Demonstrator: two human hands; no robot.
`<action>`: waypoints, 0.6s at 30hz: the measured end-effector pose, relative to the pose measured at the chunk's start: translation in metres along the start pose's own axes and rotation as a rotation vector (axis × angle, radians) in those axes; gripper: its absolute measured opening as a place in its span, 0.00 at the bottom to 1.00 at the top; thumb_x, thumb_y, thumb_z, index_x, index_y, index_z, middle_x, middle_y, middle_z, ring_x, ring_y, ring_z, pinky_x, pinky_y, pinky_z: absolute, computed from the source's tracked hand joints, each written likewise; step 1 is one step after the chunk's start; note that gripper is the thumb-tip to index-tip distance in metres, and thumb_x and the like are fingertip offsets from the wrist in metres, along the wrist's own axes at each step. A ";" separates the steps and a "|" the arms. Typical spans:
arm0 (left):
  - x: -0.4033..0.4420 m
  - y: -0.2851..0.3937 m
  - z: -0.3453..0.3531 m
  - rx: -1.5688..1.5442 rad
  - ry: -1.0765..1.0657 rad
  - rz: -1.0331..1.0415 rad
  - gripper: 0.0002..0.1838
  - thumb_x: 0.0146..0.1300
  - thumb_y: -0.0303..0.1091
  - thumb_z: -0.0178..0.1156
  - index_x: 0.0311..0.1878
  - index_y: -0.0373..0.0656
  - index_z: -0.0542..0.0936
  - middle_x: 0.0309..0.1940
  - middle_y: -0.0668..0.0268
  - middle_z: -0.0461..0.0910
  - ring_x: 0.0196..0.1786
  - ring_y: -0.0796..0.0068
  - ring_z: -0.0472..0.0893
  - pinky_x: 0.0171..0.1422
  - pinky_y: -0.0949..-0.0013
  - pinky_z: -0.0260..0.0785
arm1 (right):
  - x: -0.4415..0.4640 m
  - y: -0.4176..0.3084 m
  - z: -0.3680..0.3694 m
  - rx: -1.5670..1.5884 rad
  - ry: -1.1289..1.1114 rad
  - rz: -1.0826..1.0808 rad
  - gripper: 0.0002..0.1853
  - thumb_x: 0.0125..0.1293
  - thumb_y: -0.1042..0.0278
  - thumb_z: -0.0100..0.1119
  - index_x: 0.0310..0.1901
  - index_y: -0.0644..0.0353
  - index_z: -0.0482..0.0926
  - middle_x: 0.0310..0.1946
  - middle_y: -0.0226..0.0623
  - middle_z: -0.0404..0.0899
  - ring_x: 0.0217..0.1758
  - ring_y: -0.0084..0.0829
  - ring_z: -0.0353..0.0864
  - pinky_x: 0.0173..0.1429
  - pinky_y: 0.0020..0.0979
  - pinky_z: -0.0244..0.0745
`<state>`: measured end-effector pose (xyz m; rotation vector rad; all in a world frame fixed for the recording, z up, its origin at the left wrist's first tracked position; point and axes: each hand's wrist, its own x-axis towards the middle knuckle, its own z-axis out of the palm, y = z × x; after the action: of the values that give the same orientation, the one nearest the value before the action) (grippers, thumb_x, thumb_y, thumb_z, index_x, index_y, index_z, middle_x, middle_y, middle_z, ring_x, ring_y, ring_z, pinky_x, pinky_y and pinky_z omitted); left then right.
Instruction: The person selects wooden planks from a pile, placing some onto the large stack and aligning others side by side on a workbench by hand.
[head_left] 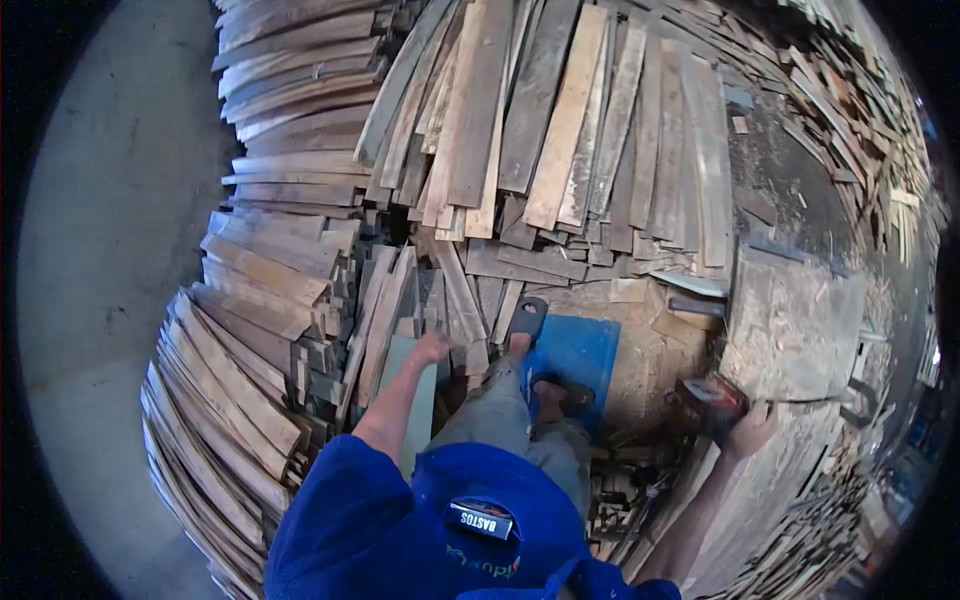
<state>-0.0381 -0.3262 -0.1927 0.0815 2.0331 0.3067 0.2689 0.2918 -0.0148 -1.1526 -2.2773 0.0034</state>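
The blurry red-and-dark thing (710, 402) is seen right at the right hand (752, 430), on its inner side, with the left hand (431, 348) held well apart near some boards (384, 320). Neither hand's grip can be made out, and the long axis is kinda lost in blur.
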 end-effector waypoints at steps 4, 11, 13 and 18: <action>0.095 0.029 -0.063 -0.038 0.168 -0.079 0.30 0.64 0.58 0.59 0.51 0.36 0.83 0.49 0.43 0.83 0.55 0.44 0.81 0.60 0.49 0.73 | -0.005 -0.044 0.010 -0.445 -0.340 0.004 0.25 0.72 0.46 0.58 0.51 0.65 0.84 0.43 0.50 0.85 0.48 0.48 0.83 0.52 0.44 0.77; 0.257 0.106 -0.129 -0.009 0.792 0.032 0.45 0.56 0.53 0.70 0.72 0.44 0.65 0.73 0.45 0.58 0.77 0.39 0.56 0.77 0.38 0.50 | -0.007 -0.054 0.014 -0.495 -0.337 0.051 0.26 0.73 0.44 0.57 0.48 0.64 0.85 0.40 0.51 0.86 0.45 0.51 0.84 0.49 0.43 0.77; 0.293 0.123 -0.137 0.073 0.885 0.046 0.50 0.55 0.52 0.73 0.76 0.46 0.58 0.76 0.47 0.54 0.77 0.39 0.56 0.75 0.34 0.51 | -0.012 -0.050 0.015 -0.582 -0.332 0.065 0.26 0.73 0.45 0.57 0.48 0.64 0.86 0.40 0.50 0.86 0.44 0.51 0.84 0.49 0.43 0.77; 0.346 0.135 -0.151 0.160 0.896 -0.039 0.49 0.54 0.48 0.75 0.75 0.50 0.58 0.76 0.46 0.54 0.72 0.36 0.60 0.71 0.36 0.58 | -0.017 -0.024 0.015 -0.667 -0.291 -0.021 0.25 0.73 0.46 0.58 0.47 0.65 0.86 0.40 0.49 0.86 0.42 0.51 0.83 0.50 0.43 0.77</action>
<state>-0.3423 -0.1582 -0.3920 -0.0027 2.9429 0.1607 0.2516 0.2680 -0.0299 -1.5301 -2.6365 -0.6835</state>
